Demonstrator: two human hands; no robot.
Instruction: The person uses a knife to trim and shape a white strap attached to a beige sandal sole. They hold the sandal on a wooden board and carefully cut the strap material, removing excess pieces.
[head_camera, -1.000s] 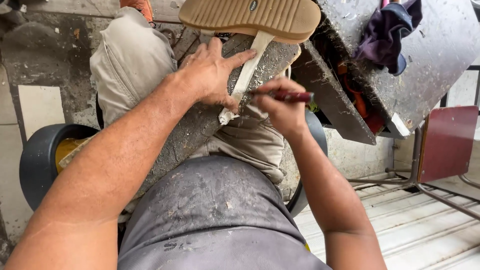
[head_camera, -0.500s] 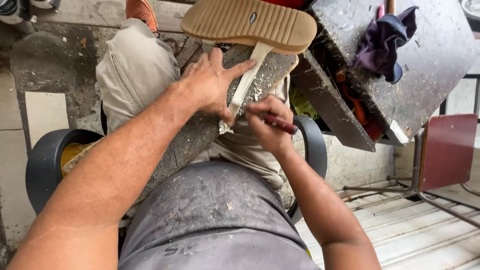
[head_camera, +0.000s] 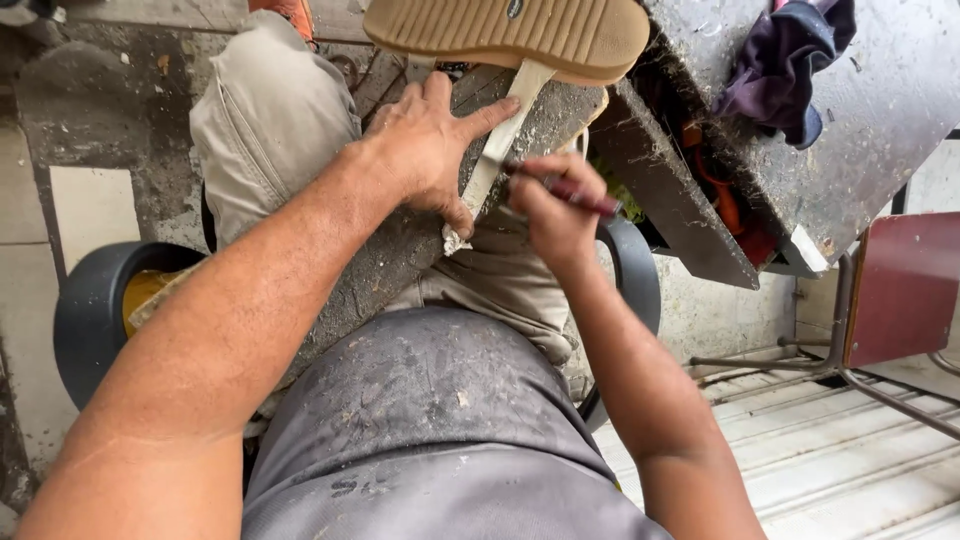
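Note:
A dirty grey board rests across my lap. On it lies a pale leather strap, its far end under a tan ribbed shoe sole. My left hand lies flat on the board with fingers spread, pinning the strap from its left side. My right hand is shut on a dark red-handled tool, and its tip meets the strap's right edge near the middle.
A grimy worktable with a purple cloth stands at the right, orange items under its edge. A dark red chair on metal legs is lower right. A black tyre-like ring sits at my left.
The right hand with the tool has shifted up along the strap toward the sole. The left hand stays pressed on the board and strap.

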